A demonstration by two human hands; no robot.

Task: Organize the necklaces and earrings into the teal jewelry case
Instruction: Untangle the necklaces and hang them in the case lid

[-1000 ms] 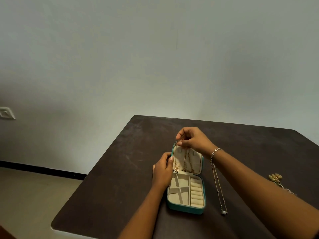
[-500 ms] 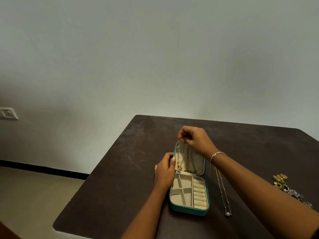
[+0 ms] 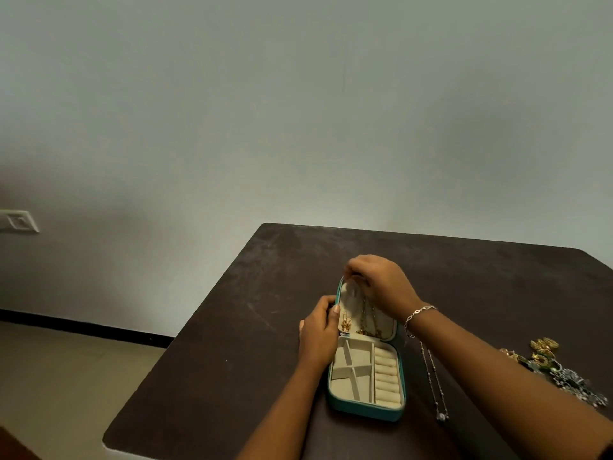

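Presently notes teal jewelry case [image 3: 365,410] lying open on the near part of the dark table [image 3: 232,360], lid [image 3: 351,293] raised at its far end, gold necklaces [image 3: 368,322] hanging inside. Records left hand [image 3: 318,333] gripping the lid's left edge, right hand [image 3: 381,287] pinching the gold necklaces at the lid's top. Logs silver necklace [image 3: 433,380] just right of the case, jewelry heap [image 3: 544,351] farther right.

The right hand [image 3: 381,283] has sunk a little. A second ago its knuckles stood above the lid [image 3: 386,322]; now it covers more of the lid's upper right, its pinching fingertips [image 3: 352,277] just over the gold chains [image 3: 368,322]. The view has drifted, so the teal jewelry case [image 3: 365,411] lies slightly further right in the frame. The jewellery pile [image 3: 564,376] at the right edge, earlier only a gold piece, now shows silvery pieces too.
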